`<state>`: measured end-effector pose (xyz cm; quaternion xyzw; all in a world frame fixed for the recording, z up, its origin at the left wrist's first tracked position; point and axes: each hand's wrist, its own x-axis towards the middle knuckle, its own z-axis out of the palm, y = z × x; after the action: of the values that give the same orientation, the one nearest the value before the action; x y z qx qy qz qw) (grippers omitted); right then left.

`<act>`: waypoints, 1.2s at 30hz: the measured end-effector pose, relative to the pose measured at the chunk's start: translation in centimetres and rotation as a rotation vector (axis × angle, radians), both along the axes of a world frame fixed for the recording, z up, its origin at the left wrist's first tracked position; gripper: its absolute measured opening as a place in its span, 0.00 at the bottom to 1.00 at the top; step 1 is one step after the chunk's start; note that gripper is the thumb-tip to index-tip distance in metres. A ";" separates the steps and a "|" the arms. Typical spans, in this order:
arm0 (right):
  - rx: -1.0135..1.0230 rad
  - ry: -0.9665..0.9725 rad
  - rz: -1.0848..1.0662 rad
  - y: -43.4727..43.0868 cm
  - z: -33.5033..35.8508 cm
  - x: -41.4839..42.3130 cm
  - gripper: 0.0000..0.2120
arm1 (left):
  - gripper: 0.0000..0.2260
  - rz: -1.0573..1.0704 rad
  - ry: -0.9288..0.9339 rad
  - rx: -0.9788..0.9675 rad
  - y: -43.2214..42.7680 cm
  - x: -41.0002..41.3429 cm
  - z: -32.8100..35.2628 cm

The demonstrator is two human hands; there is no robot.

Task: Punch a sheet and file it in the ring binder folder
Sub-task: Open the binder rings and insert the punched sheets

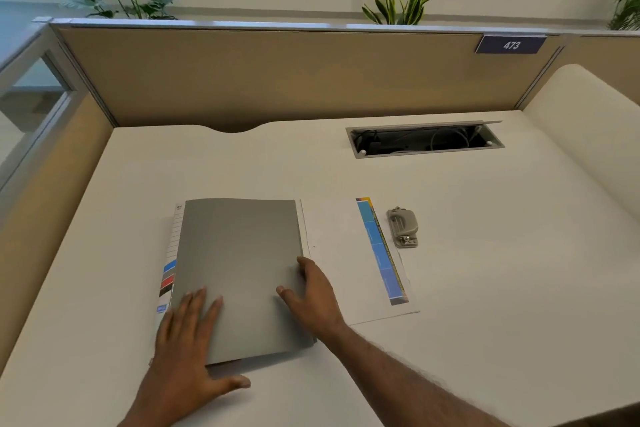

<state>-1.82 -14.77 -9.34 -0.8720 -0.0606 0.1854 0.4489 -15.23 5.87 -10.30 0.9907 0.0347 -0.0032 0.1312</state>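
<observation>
One head-worn wide view looks forward and down, close over the desk [485,253] toward the partition [277,80].

The pale surface [485,288] carries a closed grey folder [239,270] at the left, a white sheet [339,253] with a blue strip just beside it, and a metal hole punch [402,227] near the sheet's right edge.

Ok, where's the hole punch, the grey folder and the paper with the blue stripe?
hole punch [402,227]: head view, middle of its metal top.
grey folder [242,263]: head view, middle of its closed cover.
paper with the blue stripe [337,253]: head view, bare white part left of the stripe.
</observation>
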 end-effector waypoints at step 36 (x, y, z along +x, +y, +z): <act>-0.502 -0.317 0.461 -0.7 -2.0 -1.3 0.31 | 0.34 1.433 -0.711 -1.115 6.0 -4.8 0.8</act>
<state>-3.11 -15.50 -11.35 -0.9362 -0.2768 0.1536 0.1525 -20.01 11.85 -9.50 0.4738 0.5811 0.3605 0.5549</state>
